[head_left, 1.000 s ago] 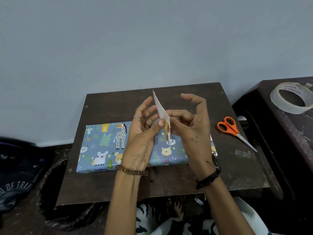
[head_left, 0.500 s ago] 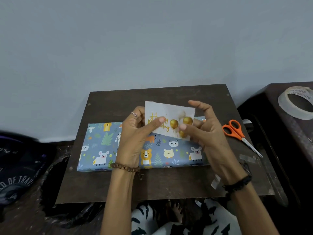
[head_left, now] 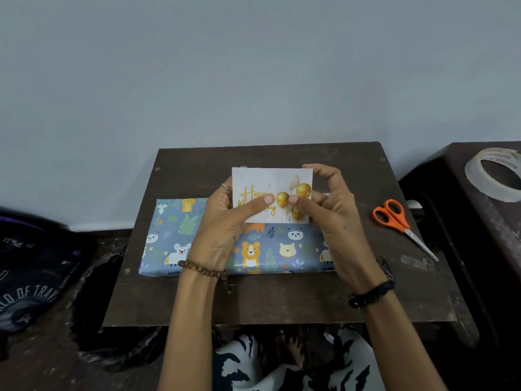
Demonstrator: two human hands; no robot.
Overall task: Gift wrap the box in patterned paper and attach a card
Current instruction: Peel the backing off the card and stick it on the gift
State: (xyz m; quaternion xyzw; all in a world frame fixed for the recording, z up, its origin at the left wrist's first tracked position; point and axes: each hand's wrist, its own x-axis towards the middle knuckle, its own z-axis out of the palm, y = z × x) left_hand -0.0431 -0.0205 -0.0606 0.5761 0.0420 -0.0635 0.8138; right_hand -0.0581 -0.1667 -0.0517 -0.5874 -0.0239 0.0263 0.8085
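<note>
Behind a dark brown wooden board (head_left: 197, 300) a plain pale grey wall is seen. On the board a flat box wrapped in blue animal-print paper (head_left: 174, 238) lies with its long axis running left to right. Above it a white birthday card with gold balloons (head_left: 270, 182) is held face-up, long axis left to right, pinched between thumb and curled fingers of the left hand (head_left: 222, 232) and right hand (head_left: 335, 221). Orange-handled scissors (head_left: 394, 218) lie at the right, blades pointing near-right; a clear tape roll (head_left: 493, 176) rests farther right.

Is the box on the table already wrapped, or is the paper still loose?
Wrapped: the box lies flat on the table, its visible top and near edge covered smoothly in animal-print paper. Its underside and ends can't be seen.
</note>
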